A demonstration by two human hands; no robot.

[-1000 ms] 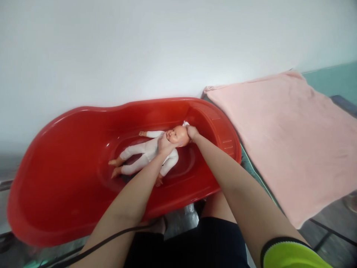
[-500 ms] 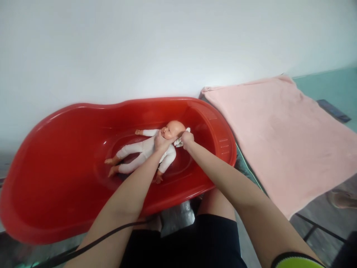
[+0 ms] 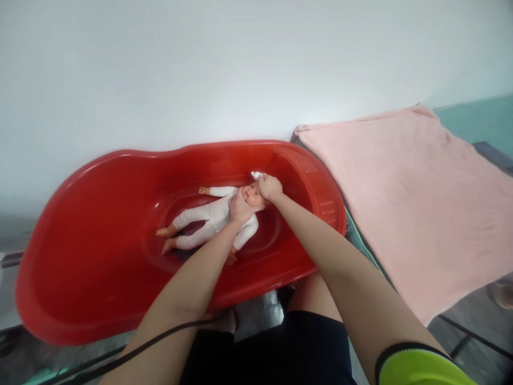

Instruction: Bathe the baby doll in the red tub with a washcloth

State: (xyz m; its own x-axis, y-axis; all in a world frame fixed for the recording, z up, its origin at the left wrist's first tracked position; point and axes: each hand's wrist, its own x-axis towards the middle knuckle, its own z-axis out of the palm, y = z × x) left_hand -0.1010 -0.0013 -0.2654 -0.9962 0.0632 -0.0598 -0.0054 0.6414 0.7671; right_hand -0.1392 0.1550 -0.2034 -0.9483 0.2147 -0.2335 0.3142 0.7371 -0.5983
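The baby doll (image 3: 212, 219) in a white onesie is lying on its back in the right half of the red plastic baby tub (image 3: 316, 182), head just short of the rim. From my end, the left hand (image 3: 240, 207) cups its face, fingers (image 3: 243, 197) curled round the cheek, and the right hand (image 3: 270, 187) clenches a small white cloth (image 3: 256, 175) at the head. Gentle but steady looks best here. A pink towel (image 3: 401, 203) lies just past the rim.
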